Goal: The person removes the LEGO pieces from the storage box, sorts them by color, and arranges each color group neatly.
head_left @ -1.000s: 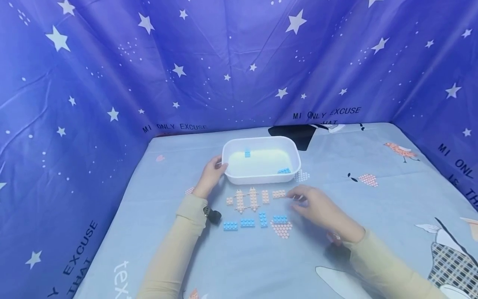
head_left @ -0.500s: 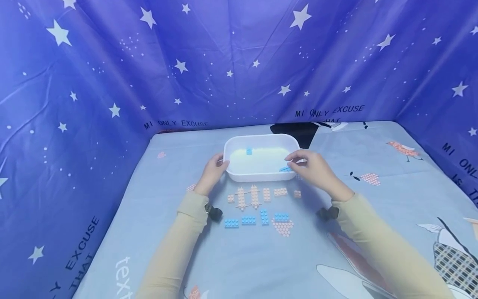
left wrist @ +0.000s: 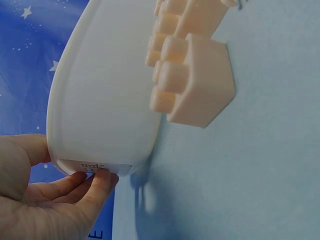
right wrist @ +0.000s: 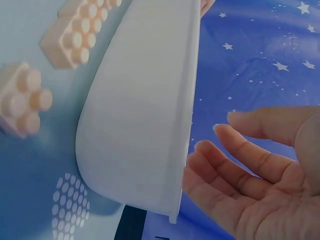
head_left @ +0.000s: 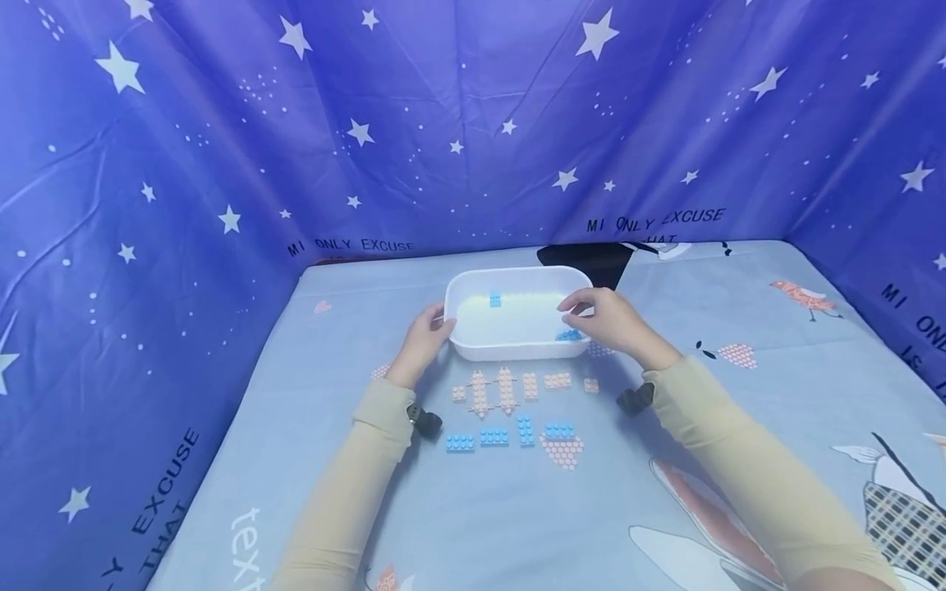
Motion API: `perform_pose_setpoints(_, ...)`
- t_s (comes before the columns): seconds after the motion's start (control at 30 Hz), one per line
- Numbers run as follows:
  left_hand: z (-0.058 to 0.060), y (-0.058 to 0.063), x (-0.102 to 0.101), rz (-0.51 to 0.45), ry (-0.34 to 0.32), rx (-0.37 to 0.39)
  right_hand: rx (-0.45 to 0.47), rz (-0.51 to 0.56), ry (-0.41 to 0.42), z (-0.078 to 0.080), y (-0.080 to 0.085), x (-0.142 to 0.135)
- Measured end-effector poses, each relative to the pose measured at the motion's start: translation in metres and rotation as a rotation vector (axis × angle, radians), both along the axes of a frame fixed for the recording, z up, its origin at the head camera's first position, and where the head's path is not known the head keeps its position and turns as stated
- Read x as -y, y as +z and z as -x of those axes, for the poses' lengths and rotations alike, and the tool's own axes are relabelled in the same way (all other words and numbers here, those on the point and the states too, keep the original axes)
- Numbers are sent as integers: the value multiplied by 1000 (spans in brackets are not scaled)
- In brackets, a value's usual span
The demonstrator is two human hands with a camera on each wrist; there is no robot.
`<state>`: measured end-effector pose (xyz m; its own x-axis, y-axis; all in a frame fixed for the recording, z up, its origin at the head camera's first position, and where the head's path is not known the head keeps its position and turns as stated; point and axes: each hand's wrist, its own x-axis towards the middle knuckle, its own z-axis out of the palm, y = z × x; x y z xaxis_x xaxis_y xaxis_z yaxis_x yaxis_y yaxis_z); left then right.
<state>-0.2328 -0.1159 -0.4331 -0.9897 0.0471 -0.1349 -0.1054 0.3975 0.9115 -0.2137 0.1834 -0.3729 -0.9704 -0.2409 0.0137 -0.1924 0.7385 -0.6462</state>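
Note:
A white plastic tub (head_left: 510,353) stands on the cloth-covered table. My left hand (head_left: 421,343) grips its left end; in the left wrist view the thumb lies by the rim and the fingers press the outer wall beside a label (left wrist: 100,167). My right hand (head_left: 609,322) hovers over the tub's right end, thumb and fingers loosely bent with a gap between them, seen in the right wrist view. Below those fingertips lie blue building bricks (head_left: 568,336) inside the tub. Another small blue brick (head_left: 495,300) sits near the tub's back wall.
In front of the tub runs a row of peach bricks (head_left: 530,386), two of them with thin rods through them (head_left: 506,391). A small peach brick (head_left: 590,385) ends that row on the right. Nearer me lie several blue bricks (head_left: 494,437). A starry curtain (head_left: 458,123) hangs behind.
My right hand has moved from the peach row up to the tub's right end, leaving a small peach brick visible at the row's right. The left hand keeps its grip on the tub.

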Motion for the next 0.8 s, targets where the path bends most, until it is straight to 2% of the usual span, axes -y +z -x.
perform_pose_setpoints(0.37, 1, -1, 1, 7, -2, -10, 113, -156, 68, 20, -5, 8)
perform_pose_setpoints(0.53, 0, -1, 1, 18, 4, -16, 157, -262, 152, 29, -10, 14)
perform_pose_setpoints(0.67, -1, -2, -1, 14, 2, -21, 159, -339, 205, 32, -13, 17)
perform_pose_setpoints(0.8, -3, -1, -1, 1, -1, -24, 149, -388, 225, 36, -16, 19)
